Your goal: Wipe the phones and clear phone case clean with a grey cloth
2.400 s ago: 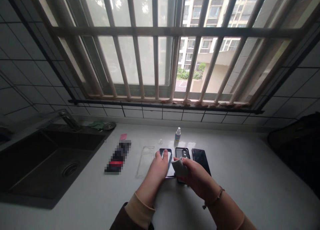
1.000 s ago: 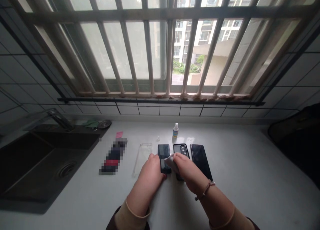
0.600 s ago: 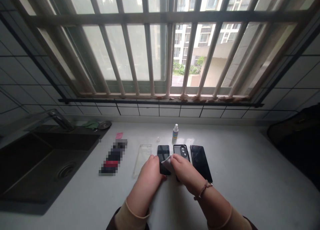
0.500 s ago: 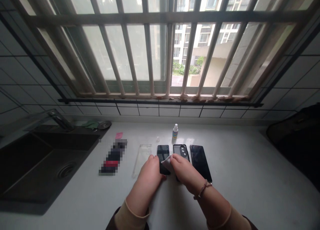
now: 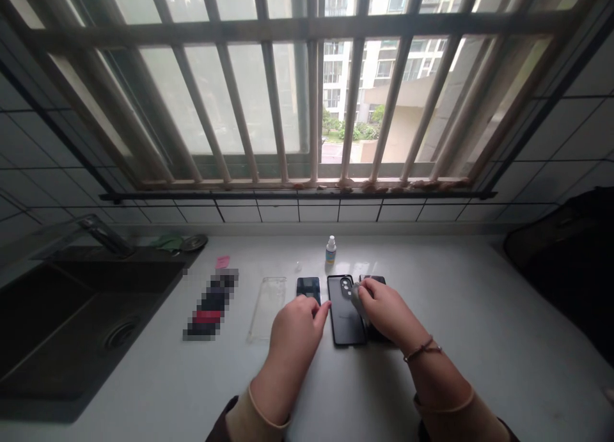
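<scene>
The right hand [image 5: 377, 295] is nearly closed, a grey cloth [image 5: 359, 300] pinched between thumb and fingers. It has just moved rightward off the small phone [image 5: 308, 288], so the cloth is now clear of that screen and hangs at the right edge of the black case [image 5: 345, 314]. The left hand [image 5: 295, 323] has shifted over the phone's lower part, fingers curled and thumb stretched out toward the case; whether it grips the phone I cannot tell. The phone's upper part shows just beyond that hand. Under the right hand lies a larger black phone [image 5: 377, 335], mostly covered. Left of the left hand lies a clear case [image 5: 267, 307], and further left a pixelated item [image 5: 210, 307]. Beyond both hands, between them, a small bottle [image 5: 330, 251] stands upright on the desk [image 5: 455, 288]
</scene>
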Available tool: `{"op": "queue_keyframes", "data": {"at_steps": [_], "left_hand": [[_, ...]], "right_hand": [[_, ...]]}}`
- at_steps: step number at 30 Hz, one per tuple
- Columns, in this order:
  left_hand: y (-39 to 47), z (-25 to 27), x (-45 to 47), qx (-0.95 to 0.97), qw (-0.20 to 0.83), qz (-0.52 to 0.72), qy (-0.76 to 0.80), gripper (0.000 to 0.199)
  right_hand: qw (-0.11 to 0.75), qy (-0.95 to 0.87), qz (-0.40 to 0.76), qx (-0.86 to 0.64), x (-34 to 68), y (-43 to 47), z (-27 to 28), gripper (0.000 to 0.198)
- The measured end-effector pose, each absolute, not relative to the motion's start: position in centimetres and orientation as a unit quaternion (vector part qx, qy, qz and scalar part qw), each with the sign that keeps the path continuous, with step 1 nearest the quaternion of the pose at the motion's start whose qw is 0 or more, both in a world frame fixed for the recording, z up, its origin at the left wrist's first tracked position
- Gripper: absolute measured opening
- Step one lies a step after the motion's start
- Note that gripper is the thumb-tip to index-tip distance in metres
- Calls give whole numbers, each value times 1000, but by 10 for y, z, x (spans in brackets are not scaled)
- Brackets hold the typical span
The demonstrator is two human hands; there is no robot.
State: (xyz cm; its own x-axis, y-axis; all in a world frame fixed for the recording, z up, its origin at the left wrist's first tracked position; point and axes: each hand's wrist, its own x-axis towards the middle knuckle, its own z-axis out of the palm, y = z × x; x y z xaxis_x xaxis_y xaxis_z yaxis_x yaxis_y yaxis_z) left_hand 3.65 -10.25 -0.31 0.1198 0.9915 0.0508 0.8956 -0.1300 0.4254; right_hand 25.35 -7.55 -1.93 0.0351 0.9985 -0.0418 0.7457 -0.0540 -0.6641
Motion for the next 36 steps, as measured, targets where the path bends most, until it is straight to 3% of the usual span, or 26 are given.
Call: {"op": "queue_keyframes", "data": {"at_steps": [3, 9, 17, 22, 28, 36], "left_hand": [[-111, -8, 51, 750, 145, 126, 632, 47], [-117, -22, 64, 741, 150, 57, 652, 39], [-113, -40, 68, 728, 149, 97, 662, 22], [-107, -34, 63, 709, 148, 178, 666, 18], [-101, -28, 47, 713, 128, 291, 624, 18], [-104, -21, 44, 731, 182, 348, 559, 23]], "right_hand": [[209, -661, 229, -683, 247, -79, -21, 25], [199, -681, 179, -682, 239, -80, -30, 23], [239, -683, 159, -672, 237, -81, -32, 23], [306, -665, 173, -659, 239, -80, -36, 24], [469, -675, 155, -548, 237, -78, -39, 26], [486, -653, 244, -527, 230, -82, -39, 32]]}}
